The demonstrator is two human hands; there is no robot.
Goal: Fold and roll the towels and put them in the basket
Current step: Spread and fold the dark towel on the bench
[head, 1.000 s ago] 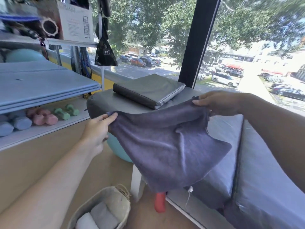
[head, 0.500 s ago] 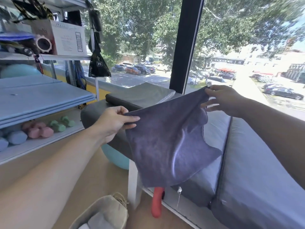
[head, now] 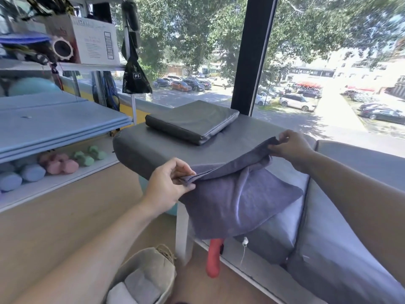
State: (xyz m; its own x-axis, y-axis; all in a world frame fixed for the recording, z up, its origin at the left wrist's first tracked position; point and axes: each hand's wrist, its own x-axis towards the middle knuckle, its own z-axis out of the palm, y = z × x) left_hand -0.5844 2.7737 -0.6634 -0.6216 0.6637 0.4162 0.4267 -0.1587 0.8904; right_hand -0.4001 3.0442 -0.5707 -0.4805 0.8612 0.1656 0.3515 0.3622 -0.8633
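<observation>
A purple-grey towel (head: 236,200) hangs folded over between my two hands, its lower part draped over the front edge of a grey padded bench (head: 153,148). My left hand (head: 168,185) pinches the towel's left end with thumb and fingers. My right hand (head: 289,148) pinches the right end, held slightly higher. On the floor at the bottom stands a beige basket (head: 153,264) holding rolled towels (head: 140,286), one grey and one white.
A dark folded cushion (head: 192,119) lies on the bench's far part. Grey cushions (head: 341,249) fill the right. Shelves on the left carry blue mats (head: 54,126) and pastel dumbbells (head: 63,165). A red object (head: 213,257) hangs beneath the bench. Behind is a window.
The towel was held up spread in the air; both hands have come down and forward, and the towel now lies doubled over along its top edge, draping on the bench front.
</observation>
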